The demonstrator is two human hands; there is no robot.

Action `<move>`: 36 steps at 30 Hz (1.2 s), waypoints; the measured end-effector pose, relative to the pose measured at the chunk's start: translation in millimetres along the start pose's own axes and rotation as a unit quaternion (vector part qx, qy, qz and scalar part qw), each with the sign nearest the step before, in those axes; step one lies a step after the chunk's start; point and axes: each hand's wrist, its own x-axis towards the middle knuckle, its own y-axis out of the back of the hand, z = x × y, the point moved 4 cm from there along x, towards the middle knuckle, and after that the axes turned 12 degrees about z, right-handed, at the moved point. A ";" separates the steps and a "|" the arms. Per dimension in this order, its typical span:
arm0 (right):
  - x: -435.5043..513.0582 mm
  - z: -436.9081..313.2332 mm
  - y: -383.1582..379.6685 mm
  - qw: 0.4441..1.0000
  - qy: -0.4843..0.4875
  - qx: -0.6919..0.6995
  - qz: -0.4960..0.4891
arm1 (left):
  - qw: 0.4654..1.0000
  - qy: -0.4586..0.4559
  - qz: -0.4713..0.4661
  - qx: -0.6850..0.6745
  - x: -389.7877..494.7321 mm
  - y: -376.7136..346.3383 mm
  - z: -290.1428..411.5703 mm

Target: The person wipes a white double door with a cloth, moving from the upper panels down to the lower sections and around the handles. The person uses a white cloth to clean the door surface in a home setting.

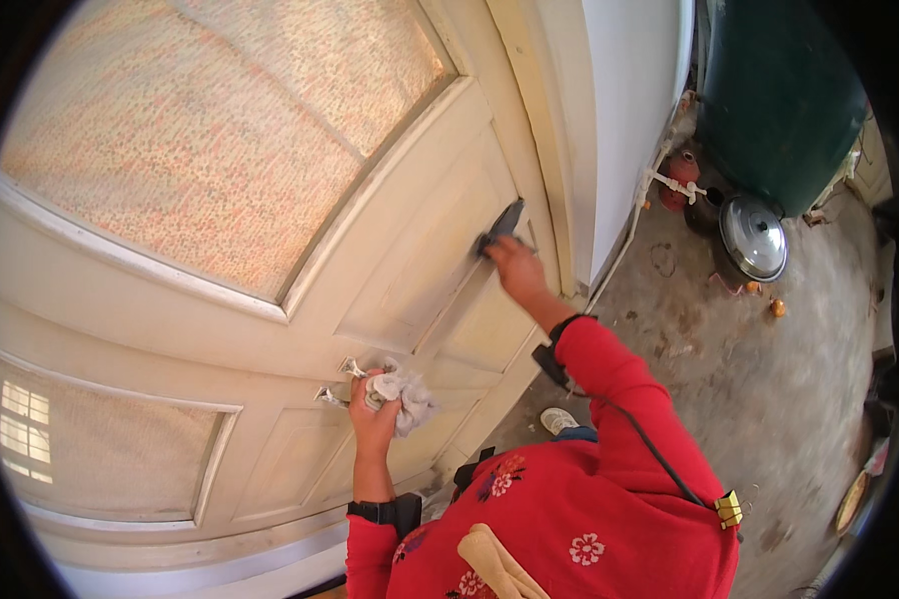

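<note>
Before me stands a cream panelled door (311,341) with patterned material behind its glass panes. My left hand (374,415) is closed around a crumpled pale cloth (404,400), close to two metal door handles (333,397). Higher on the door, my right hand (515,269) presses a dark object (503,224), perhaps a cloth or brush, against the panel near the frame; its exact kind cannot be told. Both wrists wear black straps, and a cable runs along the right red sleeve.
A white pipe with a tap (674,182) runs beside the wall. Near a large dark green container (779,105) stands a pot with a shiny metal lid (754,238). Small orange objects (777,308) lie on the concrete floor (757,389).
</note>
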 end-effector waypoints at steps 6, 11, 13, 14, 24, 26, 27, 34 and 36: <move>34.1 36.5 -2.2 0.999 0.011 -0.035 0.006 | 0.999 0.005 0.032 -0.018 -5.8 -4.9 0.2; -62.0 -54.6 -25.4 0.979 0.090 0.090 -0.156 | 0.998 0.036 0.031 -0.043 -7.9 -5.1 0.8; -84.7 -85.4 -24.8 0.967 0.150 0.135 -0.154 | 0.997 0.052 0.035 -0.037 -7.5 -4.7 0.7; -82.7 -83.1 -23.5 0.971 0.137 0.137 -0.144 | 0.997 0.049 0.028 -0.045 -8.1 -5.1 1.1; 57.0 52.2 10.4 0.999 0.009 -0.015 0.049 | 0.998 0.049 0.024 -0.043 -8.1 -2.6 0.2; 42.8 35.1 5.2 1.000 -0.012 -0.009 0.010 | 0.998 0.041 0.025 -0.036 -8.5 -2.6 0.4; 31.6 25.0 2.6 1.000 -0.018 -0.005 -0.002 | 0.998 0.039 0.026 -0.035 -8.5 -2.5 0.5; -19.7 -41.1 -9.6 0.905 -0.066 0.407 -0.100 | 0.997 0.050 0.037 -0.048 -7.8 -4.4 1.7; -10.7 -6.4 -20.8 0.762 -0.366 0.518 -0.133 | 0.997 0.043 0.033 -0.052 -8.0 -5.1 2.4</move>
